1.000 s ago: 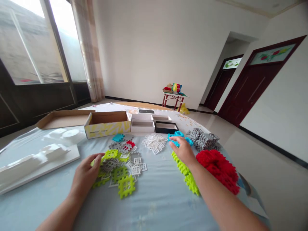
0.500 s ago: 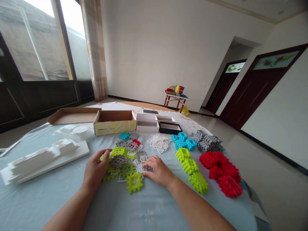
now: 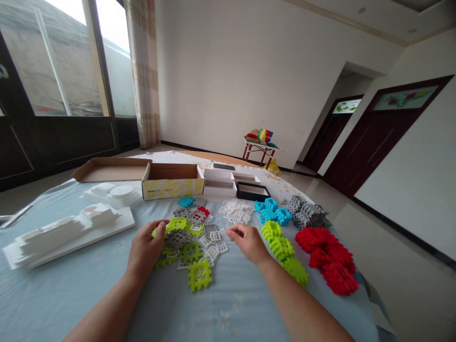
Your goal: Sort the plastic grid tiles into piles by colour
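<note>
A mixed pile of flat interlocking pieces lies between my hands, with a lime-green notched square (image 3: 200,275) at its front and grey notched pieces (image 3: 177,238) in the middle. My left hand (image 3: 147,247) is cupped against the pile's left side, thumb apart from the fingers, touching green pieces. My right hand (image 3: 248,243) is just right of the pile, thumb and fingertips pinched on a small white window piece (image 3: 223,232), mostly hidden. Loose white window frames (image 3: 213,253) lie left of that hand. Behind it sits a heap of white frames (image 3: 235,210).
To the right are stacked green pieces (image 3: 281,247), blue pieces (image 3: 272,211), grey pieces (image 3: 306,211) and red pieces (image 3: 329,256). An open carton (image 3: 173,187), white trays (image 3: 220,187) and a black tray (image 3: 253,191) stand behind. White foam packing (image 3: 71,232) lies left.
My right hand has moved right and slightly away from the pile, its fingers now pinched, uncovering several white window frames. My left hand stays at the pile's left side.
</note>
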The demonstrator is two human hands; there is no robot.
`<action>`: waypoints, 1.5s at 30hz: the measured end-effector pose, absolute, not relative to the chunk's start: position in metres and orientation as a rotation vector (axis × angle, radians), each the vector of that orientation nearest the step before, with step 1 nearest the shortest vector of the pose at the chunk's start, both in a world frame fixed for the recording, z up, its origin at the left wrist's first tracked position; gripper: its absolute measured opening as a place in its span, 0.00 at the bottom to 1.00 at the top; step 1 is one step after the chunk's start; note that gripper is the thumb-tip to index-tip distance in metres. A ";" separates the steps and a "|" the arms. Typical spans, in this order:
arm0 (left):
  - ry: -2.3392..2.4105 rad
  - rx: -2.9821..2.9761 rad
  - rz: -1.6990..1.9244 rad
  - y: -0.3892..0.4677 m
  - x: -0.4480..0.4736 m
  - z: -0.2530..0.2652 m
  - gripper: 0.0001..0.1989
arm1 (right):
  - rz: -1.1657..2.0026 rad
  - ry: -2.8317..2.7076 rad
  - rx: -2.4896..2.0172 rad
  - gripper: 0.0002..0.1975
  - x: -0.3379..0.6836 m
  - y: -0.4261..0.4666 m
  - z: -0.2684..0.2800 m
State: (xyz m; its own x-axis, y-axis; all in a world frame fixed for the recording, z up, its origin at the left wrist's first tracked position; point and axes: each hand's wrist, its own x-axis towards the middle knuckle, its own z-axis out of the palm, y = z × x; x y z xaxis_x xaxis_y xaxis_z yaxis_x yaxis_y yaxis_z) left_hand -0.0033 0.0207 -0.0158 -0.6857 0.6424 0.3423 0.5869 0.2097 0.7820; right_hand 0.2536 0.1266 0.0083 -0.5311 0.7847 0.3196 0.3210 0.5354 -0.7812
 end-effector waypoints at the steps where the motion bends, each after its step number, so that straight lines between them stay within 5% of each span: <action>1: 2.399 1.218 1.502 0.021 -0.003 -0.016 0.19 | 0.898 -2.025 -0.951 0.13 0.255 0.137 0.009; 8: 2.387 1.225 1.510 0.021 -0.003 -0.015 0.19 | 0.867 -1.799 -1.101 0.21 0.259 0.186 0.001; 14: 2.387 1.213 1.481 0.021 -0.002 -0.014 0.19 | 0.851 -1.924 -1.032 0.12 0.251 0.152 -0.009; 24: 2.409 1.212 1.461 0.020 -0.002 -0.014 0.19 | 0.554 -2.314 -0.718 0.15 0.228 0.123 -0.018; 32: 2.421 1.230 1.470 0.020 0.000 -0.011 0.20 | 0.537 -2.294 -0.689 0.08 0.234 0.117 -0.010; 45: 2.415 1.213 1.459 0.022 -0.002 -0.014 0.20 | 0.827 -1.707 -1.005 0.24 0.256 0.167 -0.025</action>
State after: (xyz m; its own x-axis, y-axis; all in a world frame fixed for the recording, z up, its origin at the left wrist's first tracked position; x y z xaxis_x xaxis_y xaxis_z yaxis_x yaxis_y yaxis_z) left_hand -0.0020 0.0217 -0.0145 -0.6857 0.6541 0.3193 0.5870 0.2376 0.7739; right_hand 0.2563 0.1673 -0.0252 -0.2061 0.8983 0.3881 0.2519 0.4320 -0.8660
